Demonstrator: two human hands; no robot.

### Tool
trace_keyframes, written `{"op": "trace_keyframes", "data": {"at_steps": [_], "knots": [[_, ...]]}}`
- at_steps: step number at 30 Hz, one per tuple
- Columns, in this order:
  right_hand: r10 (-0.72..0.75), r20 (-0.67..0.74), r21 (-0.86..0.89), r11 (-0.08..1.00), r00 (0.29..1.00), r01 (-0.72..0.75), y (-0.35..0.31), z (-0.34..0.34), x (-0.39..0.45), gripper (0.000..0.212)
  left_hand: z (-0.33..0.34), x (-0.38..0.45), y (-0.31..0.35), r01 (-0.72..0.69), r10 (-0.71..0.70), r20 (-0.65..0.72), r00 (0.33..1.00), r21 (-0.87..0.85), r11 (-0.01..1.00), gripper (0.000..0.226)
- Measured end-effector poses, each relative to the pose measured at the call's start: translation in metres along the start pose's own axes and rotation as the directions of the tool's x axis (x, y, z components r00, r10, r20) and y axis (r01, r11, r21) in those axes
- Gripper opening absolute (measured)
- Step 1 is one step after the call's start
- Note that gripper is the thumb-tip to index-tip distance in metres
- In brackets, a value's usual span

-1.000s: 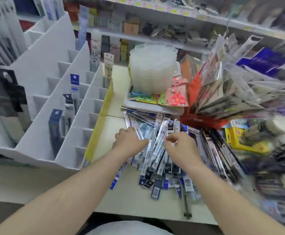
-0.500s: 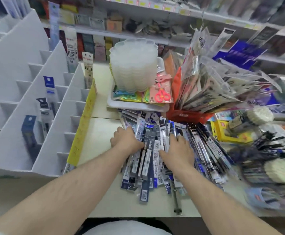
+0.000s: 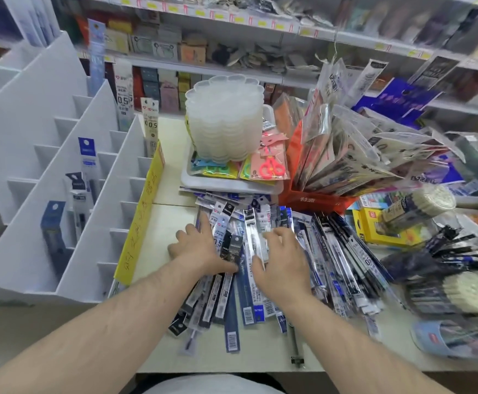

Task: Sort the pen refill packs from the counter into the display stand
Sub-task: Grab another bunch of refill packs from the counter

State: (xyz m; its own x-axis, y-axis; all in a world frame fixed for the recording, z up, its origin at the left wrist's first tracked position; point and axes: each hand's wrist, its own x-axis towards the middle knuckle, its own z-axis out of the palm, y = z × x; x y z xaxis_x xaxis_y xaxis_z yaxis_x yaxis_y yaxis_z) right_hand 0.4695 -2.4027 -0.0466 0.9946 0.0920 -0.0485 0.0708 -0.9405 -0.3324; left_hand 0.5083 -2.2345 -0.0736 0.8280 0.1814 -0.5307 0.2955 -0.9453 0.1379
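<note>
Head view showed both hands flat on the pile of refill packs (image 3: 260,251) in the middle of the table (image 3: 161,223). The left hand (image 3: 198,251) had its grip spread apart, pressing packs down. The right hand (image 3: 282,260) lay loose too, holding nothing, likely spreading packs to pick one. The display stand (image 3: 70,177) waited at nine o'clock, mostly unfilled.
</note>
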Motion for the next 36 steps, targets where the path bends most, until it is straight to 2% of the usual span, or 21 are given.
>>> {"op": "trace_keyframes", "data": {"at_steps": [3, 8, 11, 17, 22, 27, 30, 33, 36], "knots": [[-0.047, -0.006, 0.127, 0.991, 0.999, 0.047, -0.005, 0.011, -0.009, 0.039, 0.001, 0.003, -0.008, 0.026, -0.025, -0.049, 0.998, 0.012, 1.000, 0.140], [-0.040, 0.014, 0.239, 0.970, 0.999, 0.036, -0.009, 0.019, -0.009, 0.030, -0.013, 0.011, -0.026, 0.118, -0.130, -0.068, 0.989, -0.163, 0.980, 0.095], [-0.013, 0.033, 0.308, 0.951, 0.999, 0.003, -0.010, 0.020, -0.005, 0.025, -0.013, 0.013, -0.034, 0.132, -0.149, -0.039, 0.988, -0.279, 0.951, 0.082], [0.035, 0.081, 0.420, 0.905, 0.996, -0.066, -0.018, 0.021, -0.001, 0.014, -0.019, 0.006, -0.048, 0.006, -0.089, -0.124, 0.988, -0.554, 0.833, 0.044], [0.033, 0.170, 0.439, 0.893, 0.985, -0.106, -0.032, 0.021, 0.005, 0.013, -0.049, -0.013, -0.054, -0.187, -0.020, -0.253, 0.967, -0.764, 0.618, 0.041], [0.022, 0.330, 0.546, 0.811, 0.944, -0.210, -0.053, 0.019, 0.013, 0.035, -0.080, -0.046, -0.058, -0.388, 0.083, -0.390, 0.917, -0.825, 0.412, 0.054], [-0.101, 0.413, 0.623, 0.756, 0.905, -0.200, -0.069, 0.018, 0.015, 0.064, -0.089, -0.062, -0.058, -0.467, 0.077, -0.471, 0.879, -0.815, 0.344, 0.052], [-0.202, 0.480, 0.693, 0.684, 0.854, -0.228, -0.079, 0.019, 0.015, 0.090, -0.093, -0.071, -0.057, -0.535, 0.070, -0.543, 0.836, -0.781, 0.322, 0.053], [-0.318, 0.432, 0.781, 0.600, 0.844, -0.174, -0.088, 0.018, 0.011, 0.108, -0.089, -0.076, -0.057, -0.574, 0.054, -0.582, 0.812, -0.777, 0.257, 0.053]]}}
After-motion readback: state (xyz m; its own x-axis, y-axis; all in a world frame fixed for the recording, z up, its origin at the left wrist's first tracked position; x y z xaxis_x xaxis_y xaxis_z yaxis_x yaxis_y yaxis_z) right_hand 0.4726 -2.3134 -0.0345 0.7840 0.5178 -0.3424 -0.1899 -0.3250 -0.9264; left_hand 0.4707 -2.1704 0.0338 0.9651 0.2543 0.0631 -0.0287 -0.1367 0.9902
